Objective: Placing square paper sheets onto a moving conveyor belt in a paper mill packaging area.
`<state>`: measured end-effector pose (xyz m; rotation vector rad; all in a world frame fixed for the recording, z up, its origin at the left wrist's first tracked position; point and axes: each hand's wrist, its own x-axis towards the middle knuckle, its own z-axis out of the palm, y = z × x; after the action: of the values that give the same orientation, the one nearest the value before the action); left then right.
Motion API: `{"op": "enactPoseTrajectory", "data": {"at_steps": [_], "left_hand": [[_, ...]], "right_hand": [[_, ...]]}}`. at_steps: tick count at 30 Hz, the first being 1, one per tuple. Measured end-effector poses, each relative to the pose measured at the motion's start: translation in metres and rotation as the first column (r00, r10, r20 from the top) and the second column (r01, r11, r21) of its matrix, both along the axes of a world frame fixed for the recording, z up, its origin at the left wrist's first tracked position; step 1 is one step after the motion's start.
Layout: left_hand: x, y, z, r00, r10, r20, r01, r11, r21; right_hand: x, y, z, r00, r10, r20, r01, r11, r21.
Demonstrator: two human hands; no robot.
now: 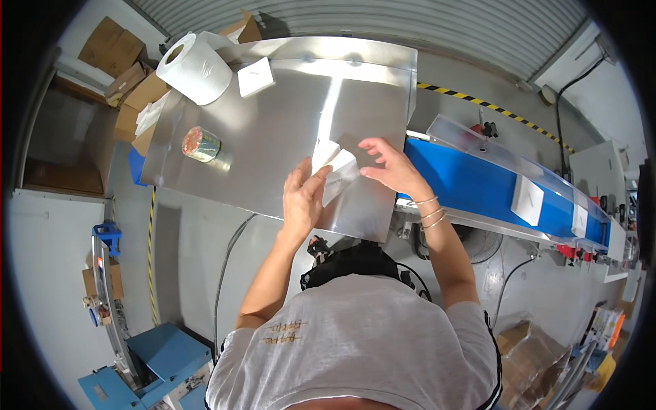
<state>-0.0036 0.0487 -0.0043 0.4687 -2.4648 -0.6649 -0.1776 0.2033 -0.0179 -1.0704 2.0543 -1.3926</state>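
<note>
Over the metal table (273, 130), near its front right part, my left hand (303, 197) grips a small white carton (342, 179) by its left side. The carton is tilted, with white panels spread at its top. My right hand (398, 171) is just right of the carton, fingers apart and curved toward it, holding nothing. Bangles circle the right wrist. Farther left on the table stands a colourful cylindrical container (201, 144). Another white carton (256, 77) lies toward the back, next to a large white roll (198, 70).
A blue conveyor belt (458, 181) runs off to the right from the table, behind a clear guard. On it stand a white carton (527, 200) and a second white piece (579, 221). Cardboard boxes (140, 102) sit beyond the left edge. A black cable (229, 263) hangs at the front.
</note>
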Motion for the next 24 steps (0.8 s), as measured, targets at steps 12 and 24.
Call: {"op": "enactPoseTrajectory", "data": {"at_steps": [12,24], "left_hand": [[-0.009,-0.011,0.009,0.999,-0.038,0.028,0.035,0.996,0.083],[-0.038,0.027,0.031,0.892,-0.447,0.063,0.451,0.88,-0.146]], "right_hand": [[0.002,0.039,-0.024,0.933,0.006,0.36,0.043,0.991,-0.13],[-0.087,0.316,-0.065,0.168,-0.502,-0.848,0.984,0.134,0.115]]}}
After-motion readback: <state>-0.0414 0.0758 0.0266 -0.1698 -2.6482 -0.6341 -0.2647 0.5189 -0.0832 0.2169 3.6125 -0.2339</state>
